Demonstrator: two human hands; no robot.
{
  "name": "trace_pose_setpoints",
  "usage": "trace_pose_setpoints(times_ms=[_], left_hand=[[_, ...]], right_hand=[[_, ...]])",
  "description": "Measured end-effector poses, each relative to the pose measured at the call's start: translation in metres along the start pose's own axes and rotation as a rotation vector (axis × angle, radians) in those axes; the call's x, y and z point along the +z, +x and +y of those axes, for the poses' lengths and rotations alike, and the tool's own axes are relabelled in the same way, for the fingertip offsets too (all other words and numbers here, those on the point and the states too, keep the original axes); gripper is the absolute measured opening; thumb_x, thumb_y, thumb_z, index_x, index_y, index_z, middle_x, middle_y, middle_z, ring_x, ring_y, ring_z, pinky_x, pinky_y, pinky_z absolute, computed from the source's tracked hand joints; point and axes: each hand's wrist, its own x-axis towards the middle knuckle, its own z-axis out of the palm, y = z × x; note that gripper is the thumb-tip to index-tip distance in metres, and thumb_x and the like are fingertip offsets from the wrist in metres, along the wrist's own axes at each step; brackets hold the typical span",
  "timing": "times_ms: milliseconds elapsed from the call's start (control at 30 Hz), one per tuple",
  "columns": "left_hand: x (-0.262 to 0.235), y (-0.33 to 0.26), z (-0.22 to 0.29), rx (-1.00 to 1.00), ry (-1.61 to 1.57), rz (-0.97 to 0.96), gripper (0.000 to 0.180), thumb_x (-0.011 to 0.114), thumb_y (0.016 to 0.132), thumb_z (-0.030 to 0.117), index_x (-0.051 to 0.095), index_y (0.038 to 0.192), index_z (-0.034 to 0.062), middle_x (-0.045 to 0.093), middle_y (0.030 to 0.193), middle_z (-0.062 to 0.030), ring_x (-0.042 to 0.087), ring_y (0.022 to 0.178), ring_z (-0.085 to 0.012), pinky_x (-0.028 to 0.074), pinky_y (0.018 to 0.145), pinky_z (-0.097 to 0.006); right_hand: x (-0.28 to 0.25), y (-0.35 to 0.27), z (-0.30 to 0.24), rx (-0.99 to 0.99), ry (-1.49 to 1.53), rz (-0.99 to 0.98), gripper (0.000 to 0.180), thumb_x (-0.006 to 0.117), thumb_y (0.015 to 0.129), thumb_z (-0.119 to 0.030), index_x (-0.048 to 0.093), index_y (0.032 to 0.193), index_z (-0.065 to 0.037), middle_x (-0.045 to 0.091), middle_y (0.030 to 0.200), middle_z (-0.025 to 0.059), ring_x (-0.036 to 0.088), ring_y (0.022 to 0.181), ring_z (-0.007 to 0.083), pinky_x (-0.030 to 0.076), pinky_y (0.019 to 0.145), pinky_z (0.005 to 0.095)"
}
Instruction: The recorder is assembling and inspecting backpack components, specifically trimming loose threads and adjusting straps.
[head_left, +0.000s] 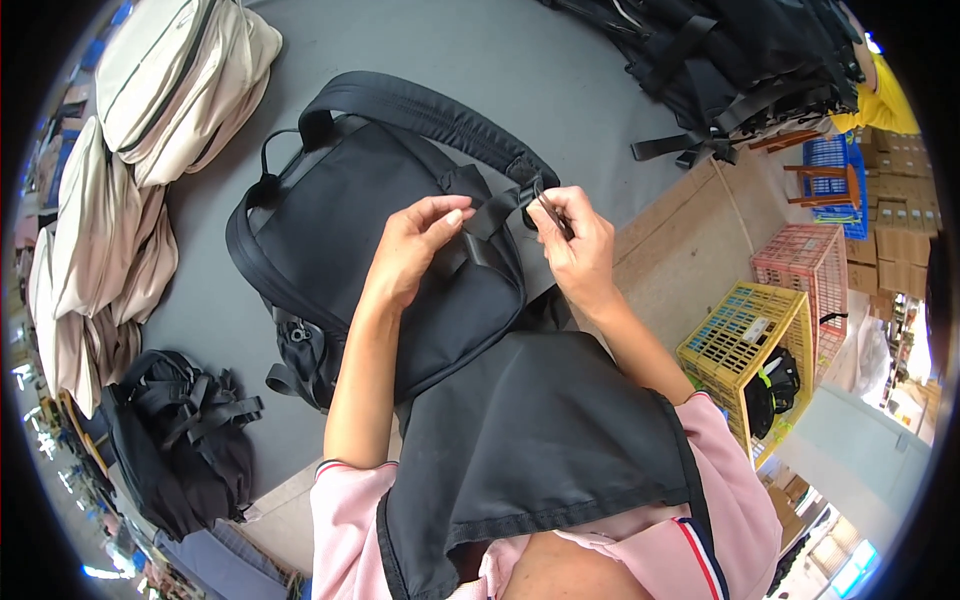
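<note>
A black backpack lies on the grey table in front of me, its padded shoulder strap arching over the far side. My left hand is closed, thumb and forefinger pinched at the near end of a black webbing strap. That webbing runs right to the end of the shoulder strap. Beside this joint, my right hand is closed around a thin, dark, curved object. Its kind is unclear, since the fingers cover part of it. The backpack's near edge rests against my black apron.
Cream bags are piled at the far left, with another black backpack at the near left. More black backpacks heap up at the far right. Yellow and pink plastic crates stand on the floor to the right.
</note>
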Motion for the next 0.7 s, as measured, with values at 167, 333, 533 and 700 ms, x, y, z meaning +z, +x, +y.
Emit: trace_pose_setpoints(times_ms=[167,333,533,700], left_hand=[[-0.013,-0.036,-0.007,-0.038,0.208,0.021,0.025,0.062,0.085,0.002,0.059,0.109,-0.0049,0.065,0.092,-0.0073,0.060,0.085,-0.0111,0.048,0.076,-0.023],[-0.010,-0.041,-0.005,-0.034,0.088,0.070,0.024,0.060,0.089,0.014,0.060,0.105,-0.0033,0.064,0.088,-0.0062,0.060,0.079,-0.0120,0.049,0.073,-0.024],[0.012,-0.023,0.001,0.124,0.777,0.131,0.031,0.065,0.083,0.022,0.061,0.104,-0.0014,0.066,0.087,-0.0125,0.062,0.076,-0.0184,0.050,0.072,-0.033],[0.005,-0.015,-0.009,0.030,-0.141,0.029,0.012,0.058,0.091,0.014,0.057,0.088,0.0019,0.064,0.083,-0.0067,0.062,0.074,-0.0142,0.049,0.066,-0.025]], right_hand=[[0.002,-0.003,-0.009,0.195,0.126,-0.065,0.007,0.060,0.088,-0.007,0.056,0.088,-0.001,0.062,0.073,0.0064,0.057,0.059,0.0122,0.044,0.052,0.0256],[0.013,-0.002,-0.025,-0.025,0.018,-0.172,0.010,0.062,0.086,-0.007,0.057,0.088,0.001,0.059,0.081,0.0075,0.058,0.068,0.0151,0.046,0.061,0.0251],[0.016,-0.010,-0.007,0.170,0.180,-0.183,0.012,0.065,0.084,-0.006,0.058,0.091,0.000,0.050,0.076,-0.0016,0.046,0.065,0.0029,0.038,0.057,0.0197],[0.012,-0.014,-0.004,0.061,-0.080,-0.202,0.014,0.067,0.080,-0.004,0.059,0.090,-0.002,0.054,0.074,-0.0007,0.044,0.061,0.0042,0.037,0.054,0.0207]])
